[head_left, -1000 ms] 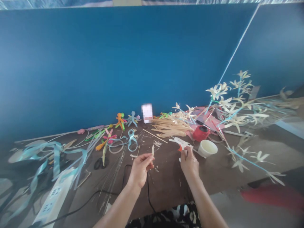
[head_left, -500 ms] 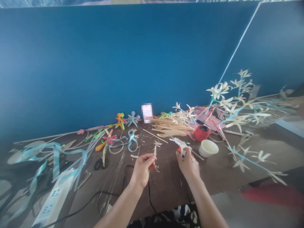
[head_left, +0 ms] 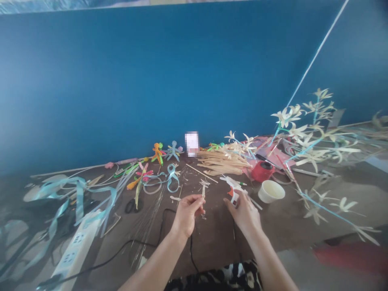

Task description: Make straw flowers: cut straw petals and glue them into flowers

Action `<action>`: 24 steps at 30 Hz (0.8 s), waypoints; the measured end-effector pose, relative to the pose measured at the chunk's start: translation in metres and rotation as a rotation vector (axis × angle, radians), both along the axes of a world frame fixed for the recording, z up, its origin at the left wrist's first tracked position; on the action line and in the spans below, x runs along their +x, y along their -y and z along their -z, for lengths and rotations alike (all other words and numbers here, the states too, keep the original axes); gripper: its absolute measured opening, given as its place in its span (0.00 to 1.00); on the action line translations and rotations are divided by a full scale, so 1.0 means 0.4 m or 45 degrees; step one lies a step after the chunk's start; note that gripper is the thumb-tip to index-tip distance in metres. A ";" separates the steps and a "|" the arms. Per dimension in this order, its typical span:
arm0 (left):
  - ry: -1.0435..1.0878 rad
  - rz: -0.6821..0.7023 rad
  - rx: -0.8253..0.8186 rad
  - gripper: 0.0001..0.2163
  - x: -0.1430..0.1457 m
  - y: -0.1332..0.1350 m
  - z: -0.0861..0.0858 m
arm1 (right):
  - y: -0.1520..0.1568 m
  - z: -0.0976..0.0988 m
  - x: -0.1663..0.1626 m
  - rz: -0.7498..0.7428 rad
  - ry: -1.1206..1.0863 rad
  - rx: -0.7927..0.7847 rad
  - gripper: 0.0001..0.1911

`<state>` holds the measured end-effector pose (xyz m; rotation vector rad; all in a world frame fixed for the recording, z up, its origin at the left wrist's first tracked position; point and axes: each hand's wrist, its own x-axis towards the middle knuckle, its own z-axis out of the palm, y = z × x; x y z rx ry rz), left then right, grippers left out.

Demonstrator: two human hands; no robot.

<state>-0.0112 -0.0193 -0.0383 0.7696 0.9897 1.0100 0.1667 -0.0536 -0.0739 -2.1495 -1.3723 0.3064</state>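
Note:
Near the middle of the table, my left hand (head_left: 190, 213) is closed in a pinch on a small pale strip (head_left: 203, 191), which points upward. To the right, a white and orange glue gun (head_left: 234, 189) lies on the table, its nozzle facing the back left. My right hand (head_left: 246, 211) is over the handle of the gun, thumb spread away from it and fingers loosely at its other side. Pale scraps (head_left: 204, 182) lie just beyond my left hand. Part of the gun's handle is hidden by my right fingers.
A white cup (head_left: 271, 191) and red roll (head_left: 262, 171) stand right of the gun. Behind lie dry flat strips (head_left: 222, 162); pale flowers on blue stems (head_left: 306, 147) spread rightward. Leftward are scissors (head_left: 133, 205), blue ribbon (head_left: 79, 198), a power strip (head_left: 72, 250) and a black cable (head_left: 130, 241).
The view has shifted slightly, so things appear farther right. My right thumb has moved away from the glue gun, which stays in place. My left hand still pinches the pale strip.

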 end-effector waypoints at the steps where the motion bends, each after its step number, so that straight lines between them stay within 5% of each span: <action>1: -0.007 -0.005 0.007 0.09 0.001 0.000 0.001 | 0.000 -0.013 -0.008 -0.078 -0.090 0.106 0.19; 4: -0.024 -0.031 0.045 0.08 0.002 0.003 0.004 | -0.004 -0.061 -0.046 -0.360 -0.406 0.319 0.12; 8: -0.028 -0.056 0.088 0.08 0.000 0.008 0.003 | -0.010 -0.108 -0.102 -0.541 -0.682 0.354 0.09; 24: -0.070 -0.093 0.155 0.07 -0.013 0.019 -0.013 | -0.042 -0.140 -0.149 -0.540 -0.899 0.419 0.08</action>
